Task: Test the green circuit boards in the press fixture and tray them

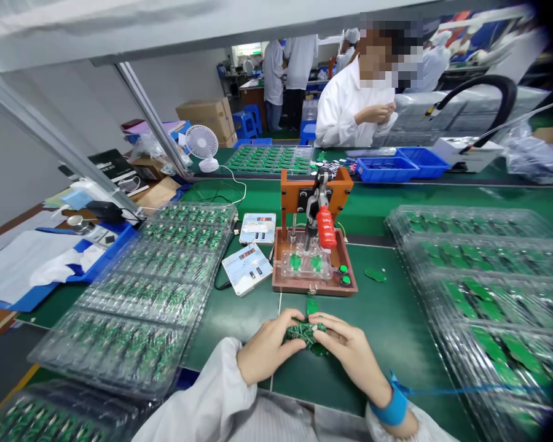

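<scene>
Near the front edge of the bench, my left hand (271,345) and my right hand (350,350) close from both sides on a small bunch of green circuit boards (301,333). Thumbs and fingertips of both hands press on the boards; how many there are I cannot tell. Another green board (312,306) lies just beyond my fingers, partly covered by them. Behind it stands a brown test fixture (316,286) with a red-handled toggle clamp (325,227); two green pieces sit under its clear plate (306,265). A blue wrist strap (391,402) circles my right wrist.
One loose green board (375,275) lies right of the fixture. Two white display boxes (247,268) stand left of it. Clear trays of boards (133,301) fill the left; stacked trays (483,307) fill the right. A co-worker (354,104) sits across, beyond blue bins (387,169).
</scene>
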Demonstrator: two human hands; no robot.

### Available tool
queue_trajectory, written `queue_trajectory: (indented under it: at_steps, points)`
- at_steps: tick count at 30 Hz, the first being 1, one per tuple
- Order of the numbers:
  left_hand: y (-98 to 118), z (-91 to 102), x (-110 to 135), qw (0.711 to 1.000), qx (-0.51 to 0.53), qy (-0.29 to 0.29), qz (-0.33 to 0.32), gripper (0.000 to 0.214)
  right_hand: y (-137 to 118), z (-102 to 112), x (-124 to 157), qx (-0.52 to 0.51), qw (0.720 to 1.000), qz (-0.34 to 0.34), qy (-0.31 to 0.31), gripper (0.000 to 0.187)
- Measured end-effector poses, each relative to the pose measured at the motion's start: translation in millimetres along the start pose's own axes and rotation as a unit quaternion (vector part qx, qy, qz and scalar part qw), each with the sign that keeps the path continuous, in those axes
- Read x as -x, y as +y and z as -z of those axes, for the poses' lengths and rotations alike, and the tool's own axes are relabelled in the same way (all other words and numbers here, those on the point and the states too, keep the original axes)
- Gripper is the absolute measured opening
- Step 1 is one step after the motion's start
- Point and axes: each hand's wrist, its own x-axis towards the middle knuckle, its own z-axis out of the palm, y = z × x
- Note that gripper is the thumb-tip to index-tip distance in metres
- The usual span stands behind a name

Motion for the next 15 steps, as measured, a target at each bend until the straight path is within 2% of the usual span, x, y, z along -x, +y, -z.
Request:
queue_trajectory:
  at_steps: [5,10,12,15]
  points:
    - [-4.6,0.8,-2.4,1.0,0.015,-0.004,-0.007,0.035,9.8,1.1,-0.6,-0.019,1.0,0.001,0.025,0.037]
    - [-11.4,3.0,-3.6,1.0,0.0,0.021,-0.014,0.03,19.3,12.4,-3.8,-0.004,0.997,0.015,0.072,0.041]
    - [-17.0,5.9,-3.8,0.999,-0.024,0.041,-0.018,0.025,21.9,19.9,-3.6,0.011,0.995,0.027,0.096,0.039]
    - [-30.4,10.5,-5.4,0.988,-0.102,0.109,-0.046,0.024,23.5,33.1,0.1,0.042,0.989,0.048,0.135,0.03]
